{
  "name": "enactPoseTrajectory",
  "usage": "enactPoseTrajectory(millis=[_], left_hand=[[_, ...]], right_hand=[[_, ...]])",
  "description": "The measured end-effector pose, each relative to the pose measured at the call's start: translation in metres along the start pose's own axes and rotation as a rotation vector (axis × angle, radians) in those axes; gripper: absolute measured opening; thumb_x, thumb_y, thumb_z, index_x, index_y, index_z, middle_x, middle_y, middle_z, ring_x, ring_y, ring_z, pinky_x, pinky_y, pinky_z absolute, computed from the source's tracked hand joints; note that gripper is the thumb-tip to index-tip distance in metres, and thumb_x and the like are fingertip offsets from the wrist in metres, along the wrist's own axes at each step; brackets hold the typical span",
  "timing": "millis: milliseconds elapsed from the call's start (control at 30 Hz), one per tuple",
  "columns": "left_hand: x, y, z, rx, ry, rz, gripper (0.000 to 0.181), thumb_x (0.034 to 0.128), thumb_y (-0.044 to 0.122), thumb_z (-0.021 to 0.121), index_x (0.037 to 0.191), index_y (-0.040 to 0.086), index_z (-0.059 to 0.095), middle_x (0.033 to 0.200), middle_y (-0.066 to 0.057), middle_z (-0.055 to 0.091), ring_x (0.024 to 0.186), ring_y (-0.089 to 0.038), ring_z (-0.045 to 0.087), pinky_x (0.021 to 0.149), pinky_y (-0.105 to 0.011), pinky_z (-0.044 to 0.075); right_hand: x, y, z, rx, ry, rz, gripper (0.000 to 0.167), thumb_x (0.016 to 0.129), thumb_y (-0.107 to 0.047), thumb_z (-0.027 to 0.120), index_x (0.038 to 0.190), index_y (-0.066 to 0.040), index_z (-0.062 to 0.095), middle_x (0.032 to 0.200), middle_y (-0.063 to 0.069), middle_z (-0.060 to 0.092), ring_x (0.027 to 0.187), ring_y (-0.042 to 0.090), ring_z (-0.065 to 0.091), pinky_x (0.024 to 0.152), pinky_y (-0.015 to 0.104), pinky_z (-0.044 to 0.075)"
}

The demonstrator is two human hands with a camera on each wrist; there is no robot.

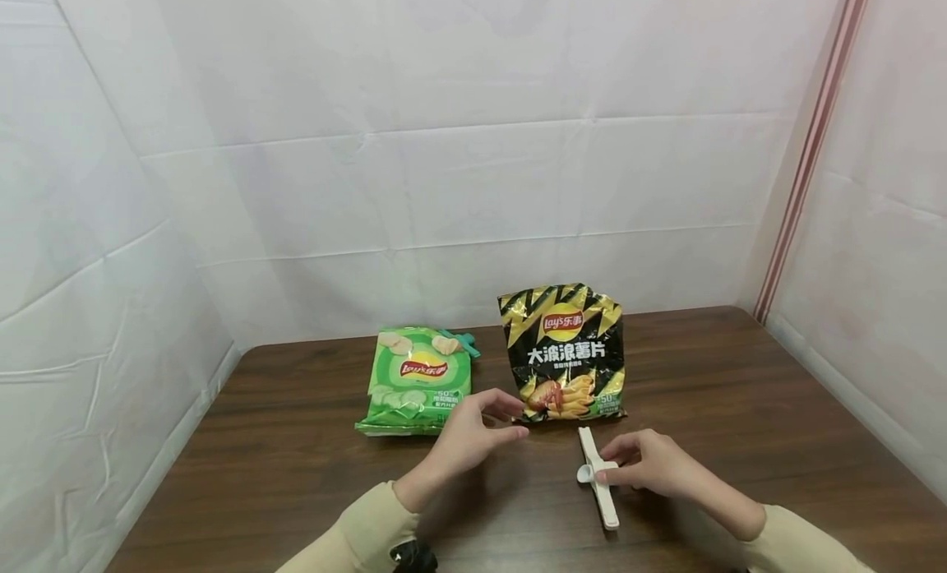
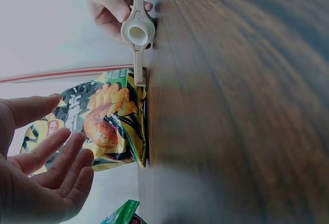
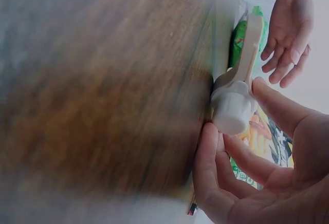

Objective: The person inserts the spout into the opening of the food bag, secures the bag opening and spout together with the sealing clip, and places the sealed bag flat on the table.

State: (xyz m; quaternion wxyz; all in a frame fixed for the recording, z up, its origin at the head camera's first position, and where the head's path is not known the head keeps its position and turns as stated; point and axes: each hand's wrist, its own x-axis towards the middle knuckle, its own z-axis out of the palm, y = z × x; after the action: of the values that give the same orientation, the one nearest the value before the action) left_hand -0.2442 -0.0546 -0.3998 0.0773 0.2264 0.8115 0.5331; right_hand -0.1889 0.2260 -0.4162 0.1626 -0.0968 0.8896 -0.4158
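A long white bag clip [image 1: 605, 504] with a round spout at its middle is at the table's front right. My right hand [image 1: 654, 464] holds it by the middle, thumb on one side and fingers on the other, as the right wrist view [image 3: 257, 183] also shows. Behind the clip a black and yellow bag of potato chips [image 1: 565, 355] stands upright. My left hand [image 1: 473, 437] is in front of the two bags with its fingers spread and nothing in it. In the left wrist view the clip [image 2: 138, 34] appears beyond this hand.
To the left, a green chip bag [image 1: 422, 384] leans back on the dark wooden table [image 1: 296, 466]. Part of a teal clip [image 1: 468, 343] shows behind its top right corner. White sheeting [image 1: 444, 187] hangs behind the table and along both sides.
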Motion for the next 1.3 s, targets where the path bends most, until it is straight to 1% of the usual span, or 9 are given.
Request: enactPoseTrajectory(millis=[267, 400, 533, 633, 767, 967, 1100, 1200, 1300], left_hand=[[-0.001, -0.002, -0.001, 0.015, 0.003, 0.001, 0.033, 0.0796, 0.020, 0.076, 0.106, 0.004, 0.067, 0.103, -0.009, 0.069, 0.097, -0.030, 0.064, 0.083, -0.036, 0.052], [-0.001, -0.003, -0.001, 0.016, 0.005, -0.001, 0.031, 0.0797, 0.018, 0.076, 0.106, 0.004, 0.067, 0.103, -0.008, 0.070, 0.097, -0.030, 0.064, 0.084, -0.041, 0.052], [0.000, -0.003, -0.001, 0.014, 0.007, 0.002, 0.031, 0.0796, 0.020, 0.076, 0.106, 0.005, 0.067, 0.102, -0.007, 0.070, 0.097, -0.029, 0.064, 0.084, -0.039, 0.052], [0.000, -0.003, -0.002, 0.011, 0.007, 0.001, 0.032, 0.0794, 0.021, 0.076, 0.106, 0.005, 0.067, 0.101, -0.006, 0.070, 0.097, -0.028, 0.064, 0.084, -0.039, 0.052], [-0.001, -0.004, -0.002, 0.011, 0.004, -0.008, 0.031, 0.0799, 0.020, 0.076, 0.106, 0.006, 0.068, 0.102, -0.005, 0.070, 0.097, -0.027, 0.064, 0.084, -0.039, 0.051], [0.000, -0.006, -0.002, 0.023, 0.006, -0.008, 0.030, 0.0798, 0.021, 0.076, 0.105, 0.006, 0.068, 0.101, -0.004, 0.070, 0.096, -0.027, 0.065, 0.080, -0.029, 0.051], [0.000, -0.005, -0.002, 0.017, 0.006, -0.008, 0.029, 0.0804, 0.020, 0.075, 0.104, 0.005, 0.068, 0.102, -0.008, 0.070, 0.094, -0.025, 0.065, 0.079, -0.029, 0.051], [0.001, -0.003, -0.003, 0.005, 0.010, -0.012, 0.028, 0.0815, 0.019, 0.074, 0.104, 0.004, 0.068, 0.103, -0.012, 0.069, 0.091, -0.020, 0.064, 0.079, -0.029, 0.051], [0.003, -0.001, -0.005, -0.003, 0.020, -0.023, 0.028, 0.0817, 0.020, 0.074, 0.104, 0.005, 0.068, 0.102, -0.012, 0.069, 0.088, -0.016, 0.063, 0.077, -0.029, 0.050]], right_hand=[[0.002, -0.001, -0.001, -0.003, -0.007, 0.046, 0.038, 0.078, -0.035, 0.077, 0.099, -0.004, 0.069, 0.080, 0.001, 0.065, 0.062, 0.014, 0.059, 0.054, 0.029, 0.049], [0.001, -0.002, -0.003, 0.078, -0.022, 0.071, 0.039, 0.077, -0.031, 0.078, 0.099, -0.001, 0.067, 0.084, 0.003, 0.065, 0.070, 0.014, 0.062, 0.060, 0.032, 0.055], [0.001, -0.002, -0.004, 0.178, -0.054, 0.073, 0.039, 0.077, -0.024, 0.079, 0.101, 0.004, 0.065, 0.086, 0.006, 0.063, 0.075, 0.014, 0.064, 0.066, 0.033, 0.058], [0.002, -0.002, -0.004, 0.215, -0.071, 0.068, 0.039, 0.077, -0.021, 0.079, 0.100, 0.006, 0.064, 0.084, 0.006, 0.064, 0.075, 0.014, 0.065, 0.067, 0.034, 0.058], [0.001, -0.002, -0.005, 0.211, -0.071, 0.063, 0.036, 0.077, -0.021, 0.079, 0.097, 0.006, 0.064, 0.080, 0.005, 0.066, 0.073, 0.016, 0.066, 0.066, 0.034, 0.057], [-0.001, -0.005, -0.008, 0.159, -0.053, 0.061, 0.033, 0.078, -0.023, 0.079, 0.095, 0.002, 0.066, 0.078, 0.004, 0.066, 0.070, 0.016, 0.064, 0.064, 0.034, 0.056], [-0.003, -0.007, -0.012, 0.183, -0.044, 0.066, 0.033, 0.078, -0.022, 0.079, 0.097, 0.003, 0.066, 0.080, 0.004, 0.066, 0.072, 0.015, 0.064, 0.065, 0.034, 0.057], [-0.003, -0.009, -0.016, 0.211, -0.024, 0.041, 0.034, 0.077, -0.020, 0.079, 0.098, 0.004, 0.066, 0.084, 0.006, 0.067, 0.076, 0.015, 0.065, 0.068, 0.033, 0.057], [-0.003, -0.013, -0.021, 0.198, -0.004, 0.004, 0.035, 0.077, -0.022, 0.079, 0.098, 0.002, 0.067, 0.087, 0.007, 0.068, 0.080, 0.015, 0.064, 0.068, 0.031, 0.057]])
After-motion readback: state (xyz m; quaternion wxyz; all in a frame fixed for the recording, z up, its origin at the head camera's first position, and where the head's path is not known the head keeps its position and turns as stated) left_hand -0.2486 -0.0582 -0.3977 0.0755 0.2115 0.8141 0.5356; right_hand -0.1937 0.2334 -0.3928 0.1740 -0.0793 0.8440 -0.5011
